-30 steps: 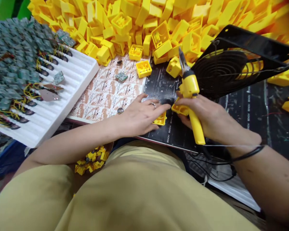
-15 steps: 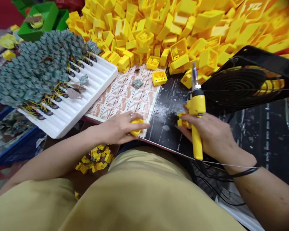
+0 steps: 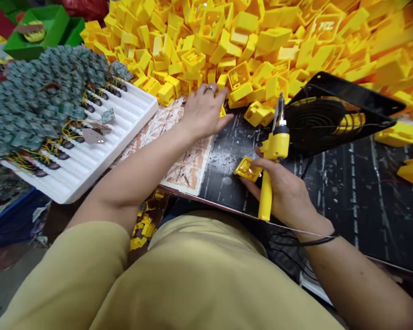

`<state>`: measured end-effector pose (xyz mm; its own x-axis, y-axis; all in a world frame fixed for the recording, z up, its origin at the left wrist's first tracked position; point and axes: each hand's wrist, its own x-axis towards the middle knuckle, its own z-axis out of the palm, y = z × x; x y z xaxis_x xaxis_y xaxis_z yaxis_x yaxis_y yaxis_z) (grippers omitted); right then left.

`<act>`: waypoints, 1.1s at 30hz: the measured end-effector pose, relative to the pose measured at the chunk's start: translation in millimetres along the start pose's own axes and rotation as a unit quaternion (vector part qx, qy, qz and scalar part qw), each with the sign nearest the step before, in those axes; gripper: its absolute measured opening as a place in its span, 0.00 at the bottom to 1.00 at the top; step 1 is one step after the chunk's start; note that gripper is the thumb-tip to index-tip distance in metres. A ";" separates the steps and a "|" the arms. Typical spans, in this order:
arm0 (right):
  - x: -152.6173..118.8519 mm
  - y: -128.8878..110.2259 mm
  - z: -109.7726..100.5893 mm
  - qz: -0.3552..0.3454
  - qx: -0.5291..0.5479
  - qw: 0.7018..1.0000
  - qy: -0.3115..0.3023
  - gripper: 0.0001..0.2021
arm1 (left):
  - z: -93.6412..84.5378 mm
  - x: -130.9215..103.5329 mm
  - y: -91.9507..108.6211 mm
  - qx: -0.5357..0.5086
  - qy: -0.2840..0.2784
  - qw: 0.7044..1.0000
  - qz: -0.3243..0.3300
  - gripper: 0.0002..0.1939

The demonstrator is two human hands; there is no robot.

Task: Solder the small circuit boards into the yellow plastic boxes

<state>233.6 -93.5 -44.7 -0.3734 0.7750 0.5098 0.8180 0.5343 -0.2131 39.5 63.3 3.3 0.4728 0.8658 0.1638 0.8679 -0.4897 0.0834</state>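
Observation:
My left hand [image 3: 206,110] reaches to the near edge of the pile of yellow plastic cases [image 3: 192,59], fingers apart and palm down, over a yellow case [image 3: 222,111] that shows in part between finger and thumb. In my right hand [image 3: 285,188] is a yellow soldering iron [image 3: 266,195], its metal tip pointing up and away from me. The same hand also holds a small open yellow case [image 3: 247,168] between its fingertips, just above the black table surface [image 3: 223,174].
A white foam tray [image 3: 124,133] heaped with grey-green circuit boards [image 3: 37,101] and wired round parts stands left. A black fan [image 3: 316,117] is at the right. Green bins [image 3: 37,34] sit at the far left; a blue crate [image 3: 13,220] is below the tray.
My left hand has left the yellow case near the table's front edge and moved forward to the pile. My right hand still holds the iron and small case, now turned with its open side showing.

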 end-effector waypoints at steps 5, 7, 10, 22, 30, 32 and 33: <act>-6.3 7.9 -8.3 0.021 0.030 0.999 -0.005 0.21 | 8.9 5.9 -0.6 -0.074 -0.146 0.980 0.110 0.24; -7.4 11.4 -13.6 0.017 0.052 0.998 -0.014 0.20 | -4.6 -23.5 -4.5 -0.155 -0.238 0.923 0.260 0.22; -7.6 15.2 -17.6 0.002 0.087 0.996 -0.032 0.19 | -14.8 -68.2 -10.0 -0.225 -0.224 0.885 0.340 0.29; -3.8 9.1 -12.2 0.003 0.117 0.992 -0.049 0.23 | -5.3 -97.9 -0.7 -0.167 -0.090 0.962 0.196 0.31; 31.9 5.5 10.4 -0.105 0.179 0.976 -0.061 0.19 | -9.2 -16.8 -51.8 0.028 -0.087 0.989 -0.118 0.20; 31.5 6.5 15.1 -0.107 0.179 0.976 -0.065 0.15 | -9.6 -20.5 -53.7 0.028 -0.145 0.985 -0.085 0.16; 28.7 7.7 15.4 -0.103 0.178 0.976 -0.068 0.15 | -12.2 -27.2 -52.9 0.027 -0.170 0.984 -0.053 0.14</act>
<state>222.4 -61.9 -44.5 -0.5885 0.6627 0.4631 0.5237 0.7489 -0.4061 -21.1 64.4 6.4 0.3946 0.9005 -0.1828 0.9177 -0.3963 0.0284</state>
